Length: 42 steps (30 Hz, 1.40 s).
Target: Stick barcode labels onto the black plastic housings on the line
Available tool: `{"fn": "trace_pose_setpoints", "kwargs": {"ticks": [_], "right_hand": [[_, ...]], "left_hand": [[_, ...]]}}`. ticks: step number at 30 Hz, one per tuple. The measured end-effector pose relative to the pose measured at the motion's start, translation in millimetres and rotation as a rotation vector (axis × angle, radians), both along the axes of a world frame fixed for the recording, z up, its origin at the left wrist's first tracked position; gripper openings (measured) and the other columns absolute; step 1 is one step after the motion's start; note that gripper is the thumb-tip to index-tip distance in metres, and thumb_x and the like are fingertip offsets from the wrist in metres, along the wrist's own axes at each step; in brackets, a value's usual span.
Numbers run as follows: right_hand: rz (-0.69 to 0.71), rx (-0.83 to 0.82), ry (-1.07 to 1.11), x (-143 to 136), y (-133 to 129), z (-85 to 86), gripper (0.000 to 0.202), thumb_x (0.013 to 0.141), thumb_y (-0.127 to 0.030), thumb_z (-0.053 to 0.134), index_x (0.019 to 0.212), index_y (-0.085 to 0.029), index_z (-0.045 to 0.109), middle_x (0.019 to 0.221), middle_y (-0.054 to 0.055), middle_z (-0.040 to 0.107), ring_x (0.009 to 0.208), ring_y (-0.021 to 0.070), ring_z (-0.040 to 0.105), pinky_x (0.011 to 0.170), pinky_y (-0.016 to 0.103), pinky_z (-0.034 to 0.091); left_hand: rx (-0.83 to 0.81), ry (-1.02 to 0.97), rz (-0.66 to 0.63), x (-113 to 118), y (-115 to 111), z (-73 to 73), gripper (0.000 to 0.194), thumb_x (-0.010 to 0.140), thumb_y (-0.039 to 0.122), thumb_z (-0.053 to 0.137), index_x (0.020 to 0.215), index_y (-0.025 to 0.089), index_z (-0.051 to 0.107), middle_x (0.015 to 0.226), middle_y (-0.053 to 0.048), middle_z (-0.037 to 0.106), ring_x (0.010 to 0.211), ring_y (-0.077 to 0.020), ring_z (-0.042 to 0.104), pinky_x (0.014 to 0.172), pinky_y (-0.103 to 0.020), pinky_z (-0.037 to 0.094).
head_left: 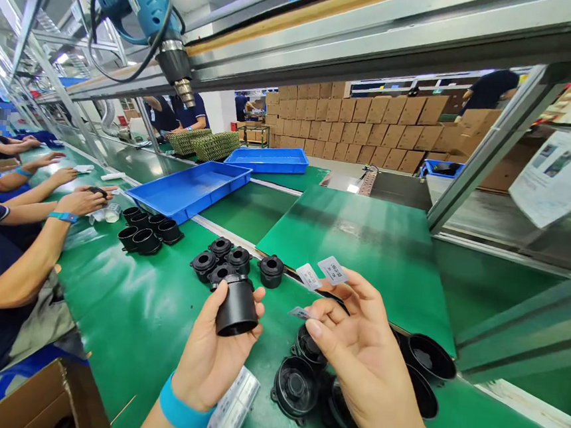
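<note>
Nearest: left hand [217, 366], fingers curled round a black cylinder [237, 306], thumb on its near side, grip closed to the part's width. Cylinder tilted, rim toward the wearer. Smooth wall, so a loose thumb could let it turn or slip.

Right hand [365, 357], level with the left and apart from it: fingers bent, thumb close to the forefinger, small silvery labels [333, 270] fanned at the tips. Three visible; cannot tell which are pinched and which merely cling. Likeliest trouble: two sticking together, or one creasing or dropping, from so many at the tips at once. Skin contact could also weaken any adhesive.

Below the left fingers, by the wrist, label strips [231, 409] lie on the green tabletop [149, 342]; a dragging wrist might shift them.

Under the right fingers, flanged black housings [296, 387] sit close together. A dropped label could land among them, dark and crowded; a low knuckle could knock one.

Just beyond the left fingers, small black caps [204, 265] cluster, one cap standing apart to the right. Reaching forward might scatter them. Farther off, left: black cups [146, 240], then a blue tray [192, 191].
</note>
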State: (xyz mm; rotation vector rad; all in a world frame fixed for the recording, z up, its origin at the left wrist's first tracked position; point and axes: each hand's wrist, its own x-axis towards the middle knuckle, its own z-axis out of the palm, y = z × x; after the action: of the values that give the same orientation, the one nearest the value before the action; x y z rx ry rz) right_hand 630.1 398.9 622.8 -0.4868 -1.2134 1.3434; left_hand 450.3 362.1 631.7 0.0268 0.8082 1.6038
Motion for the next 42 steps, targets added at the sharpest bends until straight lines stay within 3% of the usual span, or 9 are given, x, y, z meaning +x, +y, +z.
{"fn": "trace_pose_setpoints", "kwargs": {"ticks": [5, 15, 24, 29, 34, 37, 40, 42], "right_hand": [[-0.021, 0.003, -0.016, -1.0, 4.4, -1.6, 0.047, 0.102, -0.026, 0.079, 0.141, -0.045, 0.062, 0.127, 0.002, 0.058, 0.092, 0.0135, 0.066, 0.089, 0.026, 0.06], [-0.069, -0.013, -0.058, -4.7, 10.5, -6.9, 0.047, 0.1, -0.028, 0.08, 0.14, -0.045, 0.062, 0.128, 0.003, 0.059, 0.09, 0.0162, 0.067, 0.089, 0.033, 0.063], [-0.039, -0.037, -0.068, -6.8, 8.9, -7.7, 0.046, 0.1, -0.024, 0.08, 0.139, -0.043, 0.063, 0.133, 0.003, 0.058, 0.091, 0.0152, 0.066, 0.089, 0.031, 0.061], [-0.049, -0.044, -0.066, -6.2, 10.2, -7.7, 0.045, 0.1, -0.026, 0.081, 0.137, -0.044, 0.064, 0.129, 0.003, 0.059, 0.091, 0.0157, 0.066, 0.087, 0.031, 0.061], [-0.06, -0.039, -0.077, -5.6, 9.7, -8.4, 0.047, 0.099, -0.027, 0.081, 0.138, -0.044, 0.062, 0.132, 0.003, 0.058, 0.092, 0.0171, 0.067, 0.087, 0.034, 0.062], [-0.05, -0.039, -0.072, -6.0, 9.2, -9.5, 0.047, 0.099, -0.026, 0.081, 0.139, -0.044, 0.062, 0.132, 0.003, 0.058, 0.093, 0.0162, 0.067, 0.088, 0.031, 0.062], [-0.044, -0.053, -0.059, -6.8, 9.7, -10.0, 0.046, 0.099, -0.025, 0.082, 0.138, -0.044, 0.064, 0.131, 0.002, 0.058, 0.093, 0.0151, 0.067, 0.087, 0.028, 0.061], [-0.044, -0.054, -0.057, -6.9, 10.4, -9.8, 0.047, 0.099, -0.025, 0.083, 0.137, -0.044, 0.064, 0.131, 0.002, 0.059, 0.093, 0.0151, 0.067, 0.086, 0.028, 0.061]], "left_hand": [[0.031, 0.059, -0.046, -4.3, -6.9, -9.5, 0.034, 0.105, 0.028, 0.046, 0.117, 0.006, 0.07, 0.112, -0.025, 0.077, 0.087, -0.0305, 0.078, 0.069, -0.039, 0.064], [-0.157, -0.016, -0.004, -1.0, -5.4, -12.2, 0.035, 0.109, 0.039, 0.056, 0.124, 0.011, 0.07, 0.096, -0.014, 0.077, 0.08, -0.0251, 0.078, 0.074, -0.041, 0.067], [-0.145, -0.056, 0.007, -2.5, -6.0, -16.2, 0.042, 0.108, 0.047, 0.054, 0.13, 0.013, 0.065, 0.108, -0.018, 0.077, 0.071, -0.0187, 0.071, 0.056, -0.027, 0.057], [-0.128, 0.044, 0.003, -2.4, -7.6, -15.1, 0.037, 0.104, 0.035, 0.049, 0.126, 0.013, 0.069, 0.104, -0.017, 0.077, 0.084, -0.0265, 0.075, 0.07, -0.04, 0.065], [-0.136, 0.045, 0.03, -2.6, -7.2, -16.8, 0.026, 0.099, 0.031, 0.063, 0.119, 0.015, 0.07, 0.093, -0.011, 0.077, 0.084, -0.0277, 0.078, 0.086, -0.051, 0.068], [-0.179, 0.028, 0.046, -4.1, -5.2, -19.1, 0.023, 0.098, 0.027, 0.065, 0.118, 0.015, 0.067, 0.089, -0.01, 0.076, 0.075, -0.0243, 0.077, 0.074, -0.042, 0.069], [-0.141, 0.066, 0.017, -6.1, -3.2, -19.9, 0.025, 0.097, 0.026, 0.066, 0.12, 0.014, 0.066, 0.106, -0.016, 0.079, 0.075, -0.0221, 0.077, 0.062, -0.031, 0.063], [-0.108, 0.097, -0.006, -6.7, -3.4, -19.5, 0.029, 0.099, 0.031, 0.062, 0.12, 0.013, 0.068, 0.111, -0.019, 0.079, 0.078, -0.0242, 0.077, 0.063, -0.032, 0.062]]}}
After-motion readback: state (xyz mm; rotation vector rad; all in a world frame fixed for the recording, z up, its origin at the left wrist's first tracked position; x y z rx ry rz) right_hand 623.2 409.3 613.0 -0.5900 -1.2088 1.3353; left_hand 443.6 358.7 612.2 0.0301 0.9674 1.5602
